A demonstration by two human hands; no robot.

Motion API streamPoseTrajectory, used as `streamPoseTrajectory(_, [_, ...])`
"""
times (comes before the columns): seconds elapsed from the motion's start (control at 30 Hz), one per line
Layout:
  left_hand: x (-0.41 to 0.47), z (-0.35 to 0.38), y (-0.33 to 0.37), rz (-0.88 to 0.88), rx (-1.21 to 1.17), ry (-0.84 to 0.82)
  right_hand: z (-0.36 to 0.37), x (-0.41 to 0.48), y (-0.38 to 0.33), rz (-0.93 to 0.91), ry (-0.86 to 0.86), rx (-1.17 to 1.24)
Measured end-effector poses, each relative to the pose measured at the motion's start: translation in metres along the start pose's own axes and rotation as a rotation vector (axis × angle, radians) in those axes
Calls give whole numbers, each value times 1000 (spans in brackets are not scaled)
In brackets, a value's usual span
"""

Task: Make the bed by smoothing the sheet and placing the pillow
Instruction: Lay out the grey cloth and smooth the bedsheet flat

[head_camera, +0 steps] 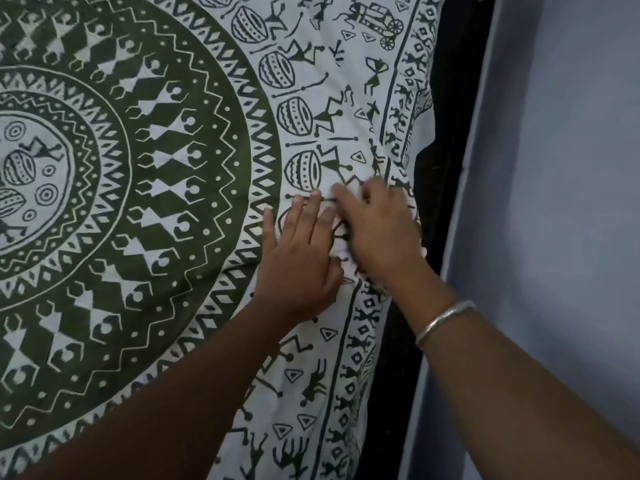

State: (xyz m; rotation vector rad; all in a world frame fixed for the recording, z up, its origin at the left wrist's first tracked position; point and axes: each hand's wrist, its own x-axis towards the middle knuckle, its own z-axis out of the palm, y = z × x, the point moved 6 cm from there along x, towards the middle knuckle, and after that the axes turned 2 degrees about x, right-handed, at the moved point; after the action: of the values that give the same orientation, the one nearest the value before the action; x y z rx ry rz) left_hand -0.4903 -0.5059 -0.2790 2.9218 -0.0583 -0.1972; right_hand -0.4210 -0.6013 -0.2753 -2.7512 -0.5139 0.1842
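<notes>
- Sheet (pixel 138 168), green-and-white print, is spread over the bed and wrinkled near its right border.
- Left hand (pixel 298 261) is pressed flat on it, grip released.
- Right hand (pixel 381 230), blurred, is laid just beside on the wrinkles, fingers extended, grip released.
- Bangle (pixel 440 320) is worn at that wrist.

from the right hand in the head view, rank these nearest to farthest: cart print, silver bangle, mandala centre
Measured from the right hand:
1. silver bangle: on that hand's own wrist, just behind it.
2. cart print: straight ahead, at the top of the view.
3. mandala centre: far off at the left edge.
</notes>
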Motion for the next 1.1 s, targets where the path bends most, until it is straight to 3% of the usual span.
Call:
streamPoseTrajectory(0.07, [-7,-11,-4,24,2,100,-1,1,38,245,-22,108])
streamPoseTrajectory(0.17, [-27,-10,-2,126,22,202,-15,-7,53,282,49,17])
streamPoseTrajectory(0.27, [-57,13,14,249,106,146,-9,-34,35,312,90,141])
streamPoseTrajectory(0.47, [-73,15,49,233,177,207,30,-99,34,659,-12,301])
streamPoseTrajectory(0.57, [-81,22,62,231,182,139,45,-108,30,584,-132,378])
streamPoseTrajectory(0.7, [-88,27,74,214,142,163,33,-104,40,430,-77,307])
streamPoseTrajectory(0.87, [-115,37,95,328,66,191,24,-116,50,471,-65,227])
streamPoseTrajectory(0.97, [-132,28,85,247,55,173,24,-133,38,503,-47,273])
streamPoseTrajectory(1.1, [-165,35,77,275,134,-11,46,-171,18,477,-195,281])
